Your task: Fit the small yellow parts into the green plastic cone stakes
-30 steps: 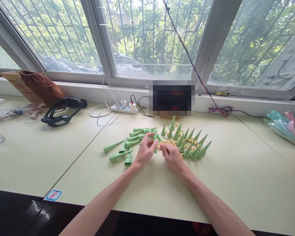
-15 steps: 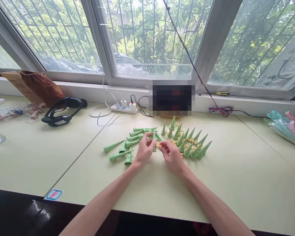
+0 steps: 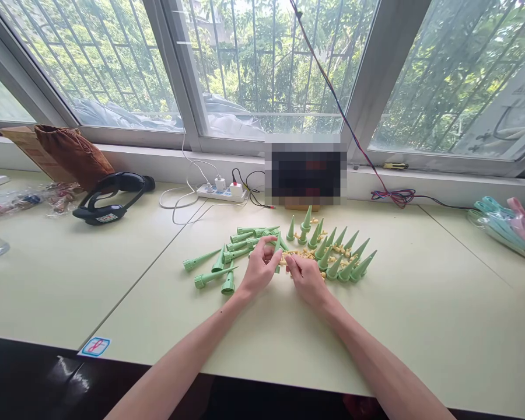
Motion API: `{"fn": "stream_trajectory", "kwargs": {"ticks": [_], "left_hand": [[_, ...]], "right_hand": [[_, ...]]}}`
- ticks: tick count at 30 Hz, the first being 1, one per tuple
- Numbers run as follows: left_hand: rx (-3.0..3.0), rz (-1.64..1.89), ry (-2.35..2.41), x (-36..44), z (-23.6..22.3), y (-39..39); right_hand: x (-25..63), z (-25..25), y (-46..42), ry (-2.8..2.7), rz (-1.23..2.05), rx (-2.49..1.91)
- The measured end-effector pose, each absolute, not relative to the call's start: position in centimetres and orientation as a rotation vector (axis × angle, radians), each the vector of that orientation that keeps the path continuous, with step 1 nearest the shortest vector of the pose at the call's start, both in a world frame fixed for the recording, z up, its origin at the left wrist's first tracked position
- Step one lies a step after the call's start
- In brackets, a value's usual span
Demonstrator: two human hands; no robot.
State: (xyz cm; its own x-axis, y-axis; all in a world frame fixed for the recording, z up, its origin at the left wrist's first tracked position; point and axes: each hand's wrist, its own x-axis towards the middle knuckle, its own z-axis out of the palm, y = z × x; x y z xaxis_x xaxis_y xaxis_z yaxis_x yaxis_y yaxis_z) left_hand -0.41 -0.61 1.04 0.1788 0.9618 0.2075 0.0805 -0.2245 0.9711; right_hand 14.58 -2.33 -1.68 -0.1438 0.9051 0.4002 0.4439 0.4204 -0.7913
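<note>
My left hand [image 3: 261,265] is closed around a green plastic watering spike [image 3: 277,241], its point tilted up. My right hand [image 3: 305,274] pinches a small yellow valve [image 3: 283,259] at the spike's side; the fingers partly hide where the two meet. Left of my hands lies a loose group of green spikes without visible yellow parts [image 3: 216,277]. On the right stand several green spikes [image 3: 345,269] with points up, many with yellow valves beside or on them. Loose yellow valves [image 3: 308,253] lie just behind my right hand.
A white power strip [image 3: 222,193] with plugs and cables lies at the back, near a pixelated dark object [image 3: 306,175]. A black headset [image 3: 109,198] and a brown pouch [image 3: 72,154] are at left. Bagged teal and pink items [image 3: 507,224] lie at right.
My right fingers have curled tighter at the yellow valve and turned slightly. The spike in my left hand has tilted a little to the right.
</note>
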Motion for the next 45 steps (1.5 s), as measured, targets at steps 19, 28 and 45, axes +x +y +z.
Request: {"fn": "stream_trajectory", "kwargs": {"ticks": [19, 28, 45], "left_hand": [[1.439, 1.238, 1.092, -0.5, 1.0, -0.2], [1.419, 1.188, 1.04, -0.5, 1.5, -0.5], [1.449, 1.176, 1.023, -0.5, 1.5, -0.7]], "right_hand": [[14.4, -1.1, -2.7, -1.722, 0.664, -1.111], [14.5, -1.0, -2.6, -1.772, 0.642, -1.133], [14.6, -1.3, -2.6, -1.788, 0.632, -1.16]]}}
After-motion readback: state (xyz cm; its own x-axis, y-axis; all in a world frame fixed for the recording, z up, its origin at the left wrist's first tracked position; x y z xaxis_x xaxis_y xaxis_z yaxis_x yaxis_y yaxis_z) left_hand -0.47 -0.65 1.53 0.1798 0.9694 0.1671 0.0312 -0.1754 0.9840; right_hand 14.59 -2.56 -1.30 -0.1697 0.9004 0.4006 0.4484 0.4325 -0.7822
